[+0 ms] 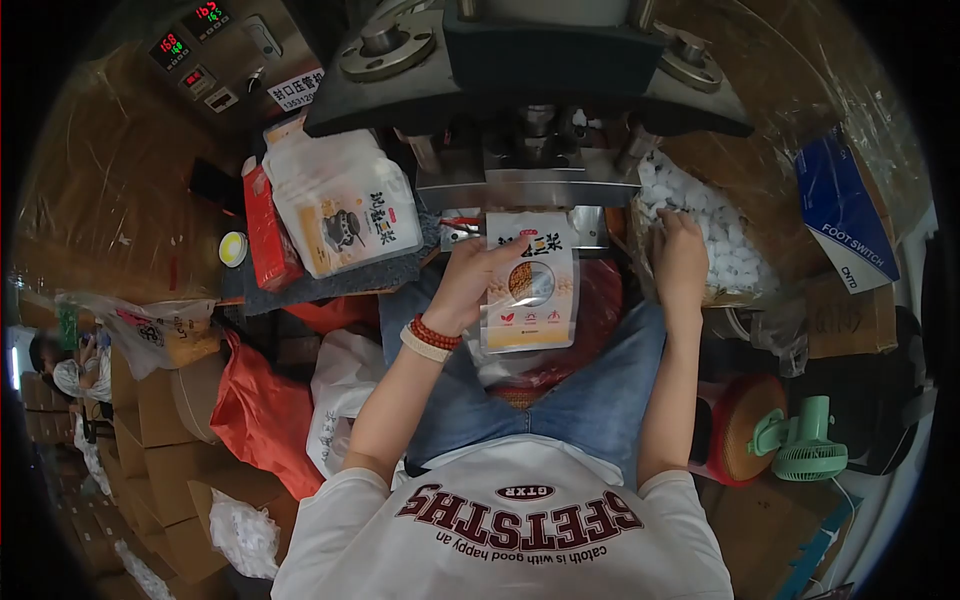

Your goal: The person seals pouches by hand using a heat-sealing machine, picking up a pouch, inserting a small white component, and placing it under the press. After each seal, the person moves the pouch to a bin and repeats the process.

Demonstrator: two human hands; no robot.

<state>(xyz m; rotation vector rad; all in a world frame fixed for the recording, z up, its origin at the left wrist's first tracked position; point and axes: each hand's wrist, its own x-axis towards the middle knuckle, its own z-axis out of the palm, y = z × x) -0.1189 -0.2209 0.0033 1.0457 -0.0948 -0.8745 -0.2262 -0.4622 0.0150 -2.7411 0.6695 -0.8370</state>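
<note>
My left hand (pixel 468 283) grips a printed stand-up pouch (pixel 530 310) by its left side, thumb across the front. The pouch is upright over my lap, its top edge just below the metal bar (pixel 530 188) of a press machine. My right hand (pixel 682 255) is at the left side of a box heaped with small white plastic pieces (pixel 700 215). Its fingers are bent together; what they hold, if anything, is hidden. A stack of similar pouches (pixel 350 215) lies to the left on a grey cloth (pixel 330 293).
The press head (pixel 555 60) overhangs the work area. A control panel (pixel 215 60) with lit digits stands at upper left. A red box (pixel 268 225) and tape roll (pixel 233 249) flank the pouches. At right are a blue footswitch box (pixel 845 215) and green fan (pixel 808 445).
</note>
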